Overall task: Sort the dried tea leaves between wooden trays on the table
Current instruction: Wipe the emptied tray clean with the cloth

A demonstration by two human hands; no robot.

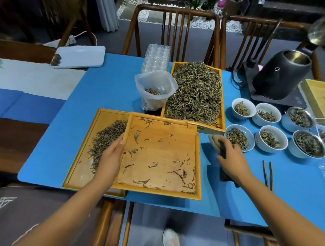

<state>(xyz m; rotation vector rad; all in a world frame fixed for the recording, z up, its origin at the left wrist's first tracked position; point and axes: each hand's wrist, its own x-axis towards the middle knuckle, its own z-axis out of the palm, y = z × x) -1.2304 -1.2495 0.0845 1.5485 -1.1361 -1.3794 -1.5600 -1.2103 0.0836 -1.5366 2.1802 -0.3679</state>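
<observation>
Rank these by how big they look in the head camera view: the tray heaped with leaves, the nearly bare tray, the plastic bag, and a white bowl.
1. Nearly bare tray, though it is nearer the camera, so this is unsure.
2. Heaped tray.
3. Plastic bag.
4. White bowl.

It looked like a tea room or tea shop. A long table covered with blue mats (106, 84) carried orange wooden trays of dried tea leaves (196, 92), white porcelain tasting cups filled with leaves (243, 109) and a black electric kettle on its base (280, 77), with dark slatted wooden chairs (176, 25) drawn up beside a white-pebble planter (201, 23).
</observation>
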